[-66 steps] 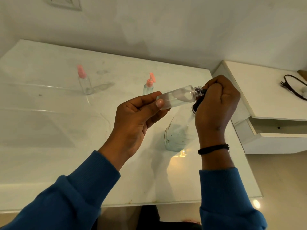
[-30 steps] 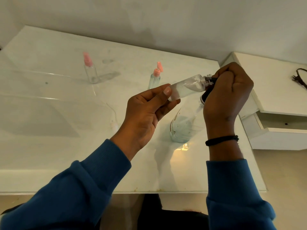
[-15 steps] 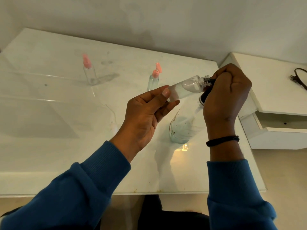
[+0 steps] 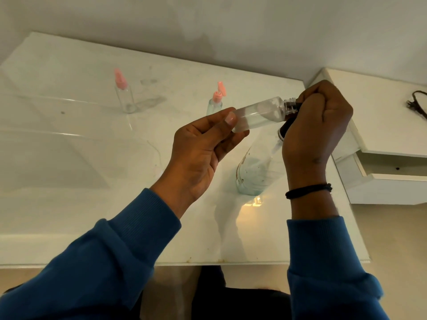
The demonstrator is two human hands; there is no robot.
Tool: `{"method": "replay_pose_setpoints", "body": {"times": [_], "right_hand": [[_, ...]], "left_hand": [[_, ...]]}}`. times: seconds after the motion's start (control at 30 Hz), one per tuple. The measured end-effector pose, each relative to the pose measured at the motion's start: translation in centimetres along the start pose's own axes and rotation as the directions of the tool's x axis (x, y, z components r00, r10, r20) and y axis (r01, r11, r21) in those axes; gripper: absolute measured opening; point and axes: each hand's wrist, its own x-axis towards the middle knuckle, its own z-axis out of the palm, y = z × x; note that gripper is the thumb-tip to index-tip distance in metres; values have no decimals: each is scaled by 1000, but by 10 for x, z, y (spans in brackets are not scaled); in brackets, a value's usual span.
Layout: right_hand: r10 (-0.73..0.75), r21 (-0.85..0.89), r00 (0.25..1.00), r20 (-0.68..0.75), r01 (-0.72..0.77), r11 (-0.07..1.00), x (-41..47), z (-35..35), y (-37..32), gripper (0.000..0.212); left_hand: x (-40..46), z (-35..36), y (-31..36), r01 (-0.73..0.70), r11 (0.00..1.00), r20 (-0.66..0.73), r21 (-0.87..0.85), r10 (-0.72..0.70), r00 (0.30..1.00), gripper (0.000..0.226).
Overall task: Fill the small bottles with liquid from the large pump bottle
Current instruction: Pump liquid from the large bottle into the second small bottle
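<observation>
Left hand: my left hand (image 4: 203, 146) pinches the base end of a small clear bottle (image 4: 258, 115) between thumb and fingers, holding it in the air, nearly on its side, open neck pointing right.
Right hand: my right hand (image 4: 316, 125) is curled into a fist round the dark pump head (image 4: 286, 128) of the large pump bottle, right at the small bottle's neck.
Large pump bottle: the clear large pump bottle (image 4: 254, 172) stands on the white table (image 4: 69, 204), under both hands, towards the right.
Other small bottles: two with pink caps stand further back, one far left (image 4: 123, 93), one (image 4: 217, 100) just beyond my left fingertips.
Right side: a white cabinet (image 4: 381, 139) with a dark cable (image 4: 418, 105) on top.
</observation>
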Motion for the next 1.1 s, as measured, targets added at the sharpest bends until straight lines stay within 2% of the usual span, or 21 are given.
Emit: {"method": "replay_pose_setpoints", "body": {"times": [0.23, 0.53, 0.67, 0.83, 1.1], "right_hand": [[4, -1, 1000, 21, -4, 1000, 3, -3, 0, 29], [9, -22, 1000, 11, -9, 1000, 2, -4, -1, 30], [-6, -34, 1000, 1, 6, 999, 0, -1, -1, 25], [20, -66, 1000, 14, -19, 998, -1, -4, 3, 25], [42, -32, 999, 25, -41, 999, -4, -1, 3, 25]], "left_hand": [[0, 0, -1, 11, 1000, -10, 6, -11, 1000, 30], [-4, 4, 0, 14, 1000, -6, -10, -14, 1000, 38], [-2, 4, 0, 11, 1000, -14, -2, -11, 1000, 30], [-4, 4, 0, 21, 999, -22, -26, -21, 1000, 43], [-4, 5, -1, 45, 998, -42, -45, -47, 998, 44]]}}
